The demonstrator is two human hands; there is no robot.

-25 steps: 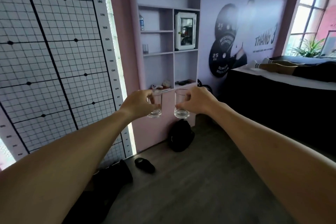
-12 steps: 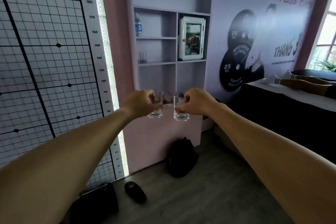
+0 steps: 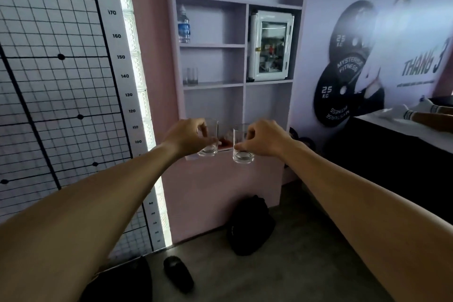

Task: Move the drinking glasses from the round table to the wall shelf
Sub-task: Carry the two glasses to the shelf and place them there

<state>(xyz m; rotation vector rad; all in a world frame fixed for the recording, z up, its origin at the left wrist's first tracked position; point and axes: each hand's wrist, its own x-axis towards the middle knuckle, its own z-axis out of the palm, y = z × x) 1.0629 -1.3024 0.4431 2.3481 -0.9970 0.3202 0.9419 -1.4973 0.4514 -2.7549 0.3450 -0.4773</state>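
My left hand [image 3: 186, 136] grips a clear drinking glass [image 3: 208, 148] by its side, held upright in the air. My right hand [image 3: 263, 138] holds a second clear glass [image 3: 242, 152] the same way, just right of the first. Both are stretched out toward the lilac wall shelf [image 3: 213, 84], at about the height of its lowest ledge. Two more clear glasses [image 3: 190, 76] stand at the left end of the middle-left compartment. The round table is out of view.
A water bottle [image 3: 183, 24] stands in the shelf's top-left compartment and a white glass-door cabinet [image 3: 270, 45] fills the top right. On the floor below lie a black bag [image 3: 250, 225] and a black shoe [image 3: 179, 273]. A dark massage bed [image 3: 392, 154] with a person's feet stands at right.
The shelf has grown larger and shifted right in view as I came closer. Both hands keep their glasses, held out in front at the same spacing.
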